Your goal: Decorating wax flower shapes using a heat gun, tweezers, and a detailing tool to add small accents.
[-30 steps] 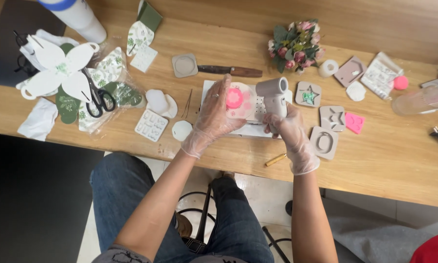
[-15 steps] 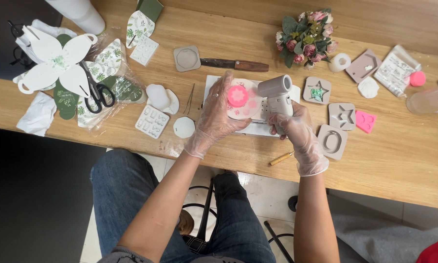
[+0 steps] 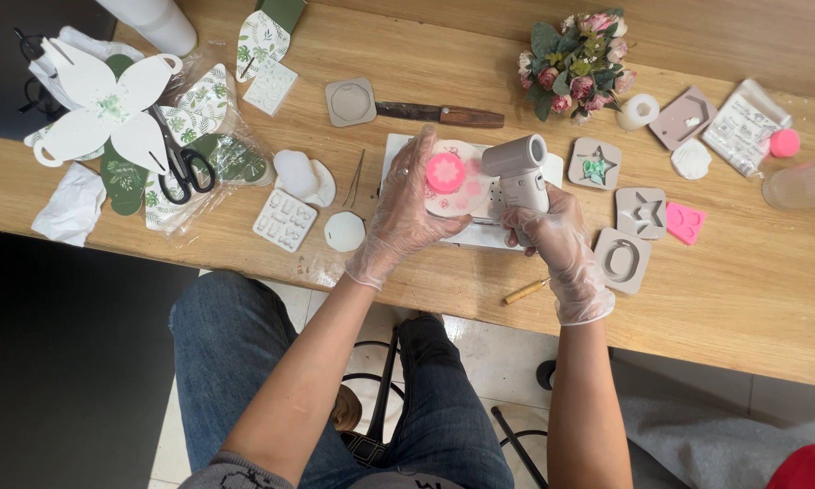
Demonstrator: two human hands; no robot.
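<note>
Across the frame runs the wooden table (image 3: 770,299). At centre, the right hand (image 3: 552,231) is clamped on a small heat gun (image 3: 516,172), rigid, best held by its handle. Left hand (image 3: 412,208) grips a round mould (image 3: 453,177), seemingly light and flexible; support its rim.

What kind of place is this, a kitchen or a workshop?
Probably a craft table, not a kitchen. Grey moulds lie on the wooden table, the left hand steadies a pink casting, the right hand holds a small heat gun, and scissors lie nearby.
</note>
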